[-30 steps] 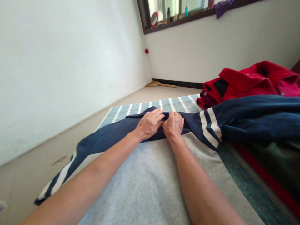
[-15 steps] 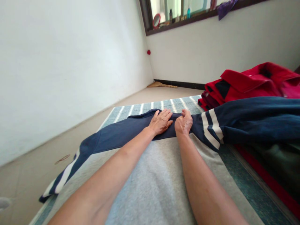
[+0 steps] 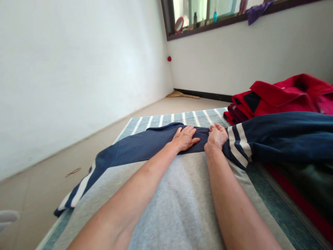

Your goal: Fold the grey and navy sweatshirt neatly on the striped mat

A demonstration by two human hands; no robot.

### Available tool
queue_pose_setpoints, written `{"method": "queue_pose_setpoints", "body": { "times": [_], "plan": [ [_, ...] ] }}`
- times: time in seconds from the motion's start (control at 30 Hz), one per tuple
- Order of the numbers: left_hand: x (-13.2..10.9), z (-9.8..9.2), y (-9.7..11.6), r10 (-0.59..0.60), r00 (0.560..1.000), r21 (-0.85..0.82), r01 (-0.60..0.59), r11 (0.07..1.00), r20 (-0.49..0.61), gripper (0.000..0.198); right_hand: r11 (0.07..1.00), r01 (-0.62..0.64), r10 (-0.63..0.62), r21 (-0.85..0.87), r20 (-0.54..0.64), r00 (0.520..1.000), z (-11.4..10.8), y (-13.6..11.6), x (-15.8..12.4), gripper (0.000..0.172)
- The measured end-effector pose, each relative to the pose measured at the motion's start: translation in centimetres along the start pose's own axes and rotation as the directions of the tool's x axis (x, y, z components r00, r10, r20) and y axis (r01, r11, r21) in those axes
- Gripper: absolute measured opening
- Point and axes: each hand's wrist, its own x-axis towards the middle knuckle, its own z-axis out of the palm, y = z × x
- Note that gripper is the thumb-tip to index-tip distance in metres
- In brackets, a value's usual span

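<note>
A grey and navy sweatshirt (image 3: 166, 205) lies spread out in front of me, its collar at the far end and white stripes on both sleeves. My left hand (image 3: 185, 139) rests flat on the navy upper part with its fingers spread. Beside it, my right hand (image 3: 217, 136) is closed at the far shoulder edge, pinching the navy cloth near the striped sleeve. Its fingertips are partly hidden. The right sleeve (image 3: 288, 137) stretches out to the right, while the left sleeve (image 3: 80, 189) hangs toward the bed's left edge.
Under the sweatshirt is a blue-green striped bed sheet (image 3: 189, 118). Folded red clothes (image 3: 275, 99) are piled at the right. A broom (image 3: 183, 94) lies on the floor by the far wall. A window sill holds a round mirror (image 3: 179, 24) and bottles.
My right hand has shifted a little to the right along the shoulder edge, away from my left hand. The left hand stays flat on the cloth. The view has shifted slightly.
</note>
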Motion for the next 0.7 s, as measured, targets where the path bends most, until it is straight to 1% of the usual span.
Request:
{"method": "queue_pose_setpoints", "body": {
  "times": [0.07, 0.1, 0.13, 0.2, 0.3, 0.33, 0.4, 0.47, 0.5, 0.6, 0.7],
  "plan": [
    [-0.1, 0.2, 0.7, 0.028, 0.998, -0.001, -0.028, 1.000, -0.061, 0.056, 1.000, 0.019, -0.019, -0.008, 0.005, 1.000, 0.0, -0.1, -0.1, 0.031],
    [-0.1, 0.3, 1.1, 0.038, 0.997, -0.008, -0.039, 0.999, -0.068, 0.054, 0.999, 0.035, -0.034, -0.016, 0.009, 0.999, 0.1, -0.2, -0.2, 0.031],
    [0.1, 0.5, 1.5, 0.044, 0.997, -0.021, -0.045, 0.999, -0.056, 0.054, 0.998, 0.051, -0.051, -0.029, 0.015, 0.999, 0.1, -0.3, -0.4, 0.031],
    [0.6, 0.8, 1.9, 0.035, 0.999, -0.055, -0.035, 0.998, 0.004, 0.054, 0.994, 0.086, -0.084, -0.061, 0.033, 0.996, 0.1, -0.5, -0.6, 0.031],
    [1.5, 1.0, 1.9, 0.021, 0.997, -0.093, -0.014, 0.996, 0.080, 0.055, 0.983, 0.135, -0.126, -0.125, 0.080, 0.989, -0.1, -0.4, -1.1, 0.032],
    [1.5, 0.8, 1.8, 0.031, 0.996, -0.099, -0.023, 0.995, 0.079, 0.053, 0.977, 0.152, -0.139, -0.149, 0.095, 0.986, -0.2, -0.3, -1.2, 0.033],
    [1.1, 0.4, 1.6, 0.048, 0.998, -0.096, -0.046, 0.994, 0.028, 0.049, 0.963, 0.182, -0.162, -0.200, 0.116, 0.980, -0.4, 0.0, -1.4, 0.033],
    [-0.6, -0.4, 1.7, 0.029, 0.999, -0.081, -0.031, 0.996, -0.025, 0.046, 0.948, 0.202, -0.176, -0.247, 0.125, 0.977, -0.5, 0.2, -1.4, 0.034],
    [-1.9, -0.8, 1.9, 0.004, 0.999, -0.072, -0.007, 0.997, -0.039, 0.045, 0.941, 0.208, -0.180, -0.266, 0.128, 0.975, -0.6, 0.2, -1.5, 0.035],
    [-7.3, -1.9, 3.6, -0.078, 0.997, -0.055, 0.077, 0.995, -0.010, 0.047, 0.922, 0.224, -0.189, -0.315, 0.137, 0.972, -0.8, 0.2, -1.6, 0.037],
    [-13.1, -2.0, 5.7, -0.103, 0.994, -0.078, 0.106, 0.991, 0.040, 0.056, 0.905, 0.239, -0.195, -0.351, 0.155, 0.968, -0.9, 0.1, -1.9, 0.041]
  ]
}}
